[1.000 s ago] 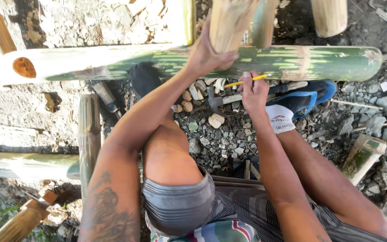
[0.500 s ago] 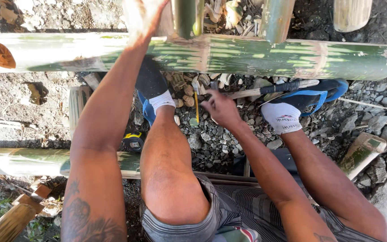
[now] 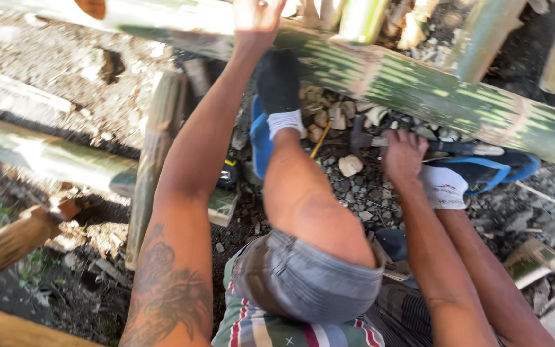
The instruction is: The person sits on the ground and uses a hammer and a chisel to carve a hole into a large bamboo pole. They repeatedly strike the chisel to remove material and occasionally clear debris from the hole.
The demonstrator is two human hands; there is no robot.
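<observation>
- my left hand (image 3: 256, 18) is stretched up and away from me, resting on the long green bamboo pole (image 3: 419, 87) that runs across the top of the view; the fingers are cut off by the upper edge, so i cannot tell whether they grip or lie loose.
- my right hand (image 3: 403, 154) is down on the gravel ground (image 3: 361, 193), closed around the handle of a hammer (image 3: 362, 140) whose dark head lies just left of my knuckles, below the pole.
- a yellow pencil (image 3: 320, 139) lies tilted among the stones, just left of the hammer head, beside my left foot.
- my left foot in a dark sock sits on a blue sandal (image 3: 261, 141), its toe pushed up against the pole; my right foot in a white sock is on another blue sandal (image 3: 502, 170) close under the pole.
- a black and yellow tape measure (image 3: 228, 173) lies beside my left forearm, near a short upright bamboo post (image 3: 155, 148).
- open room is tight: the pole closes off the far side, another pale green bamboo length (image 3: 40, 154) crosses at the left, and brown wooden stakes (image 3: 14, 241) crowd the lower left corner.
- a cut bamboo stub (image 3: 531, 260) lies on the stones at the lower right, well apart from my right hand.
</observation>
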